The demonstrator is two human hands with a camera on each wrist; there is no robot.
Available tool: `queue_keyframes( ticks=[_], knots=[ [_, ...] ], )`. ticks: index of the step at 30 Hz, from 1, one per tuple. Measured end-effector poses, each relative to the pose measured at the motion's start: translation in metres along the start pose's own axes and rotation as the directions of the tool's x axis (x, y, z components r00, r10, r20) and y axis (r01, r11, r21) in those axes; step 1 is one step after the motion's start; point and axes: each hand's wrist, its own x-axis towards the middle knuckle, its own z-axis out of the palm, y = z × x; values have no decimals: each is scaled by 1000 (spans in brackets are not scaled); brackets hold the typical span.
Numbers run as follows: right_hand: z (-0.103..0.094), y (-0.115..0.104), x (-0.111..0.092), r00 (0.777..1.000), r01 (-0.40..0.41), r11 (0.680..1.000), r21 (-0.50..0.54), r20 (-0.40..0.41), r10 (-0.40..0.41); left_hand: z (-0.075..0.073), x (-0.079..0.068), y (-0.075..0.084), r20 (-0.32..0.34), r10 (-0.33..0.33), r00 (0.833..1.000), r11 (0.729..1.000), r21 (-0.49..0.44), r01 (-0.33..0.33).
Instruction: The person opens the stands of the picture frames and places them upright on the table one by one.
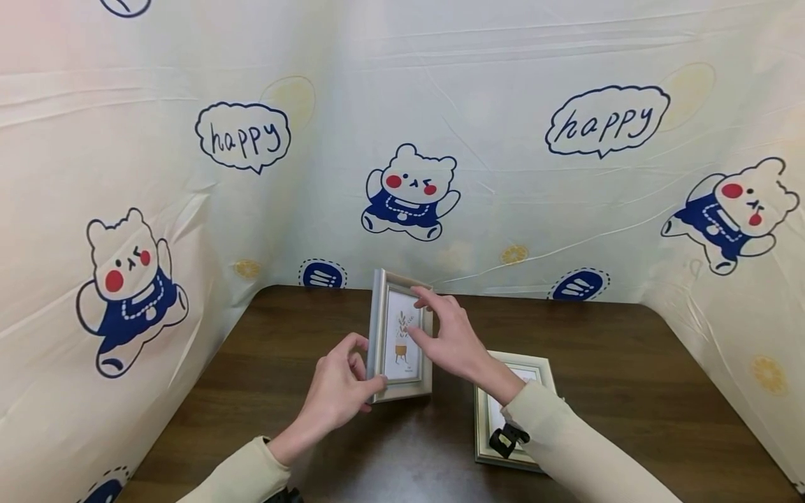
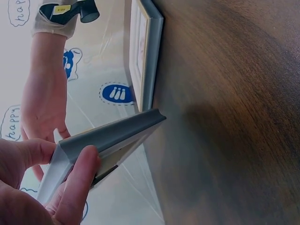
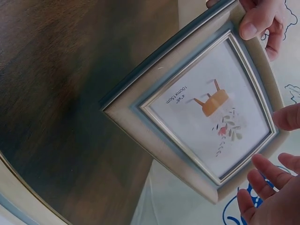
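A cream picture frame (image 1: 401,392) with a printed potted plant stands tilted above the brown table. My left hand (image 1: 339,388) grips its lower left side, thumb on the front and fingers behind, as the left wrist view also shows. My right hand (image 1: 449,342) hovers before the frame's right side, its fingers spread and loosely bent. In the right wrist view, its thumb (image 3: 288,117) is close to the frame's border; whether it touches, I cannot tell. A second picture frame (image 1: 483,440) lies face up on the table, partly hidden beneath my right forearm.
The dark wooden table (image 1: 604,405) has rounded far corners. A pale cloth (image 1: 503,216) printed with bears and the word "happy" hangs behind it and along both sides. A black strap device (image 1: 508,440) sits on my right cuff.
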Motion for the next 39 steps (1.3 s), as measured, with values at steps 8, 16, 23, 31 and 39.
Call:
queue_keyframes(
  ticks=[8,16,23,31,39],
  knots=[
    [1,-4,1,1000,-5,1000,14,-6,5,2,0,1,-2,31,1000,999,14,-31],
    [0,-14,6,1000,12,1000,24,-21,-12,5,-2,4,-22,74,997,996,50,-72],
    [-3,-24,11,997,56,997,46,-46,-54,7,-2,7,-41,114,993,990,93,-110],
    [-5,-32,16,994,84,995,60,-70,-80,9,-4,8,-51,141,989,980,147,-132],
    [-6,-40,19,997,53,996,71,-64,-49,10,-5,8,-96,217,972,949,253,-187]
  ],
)
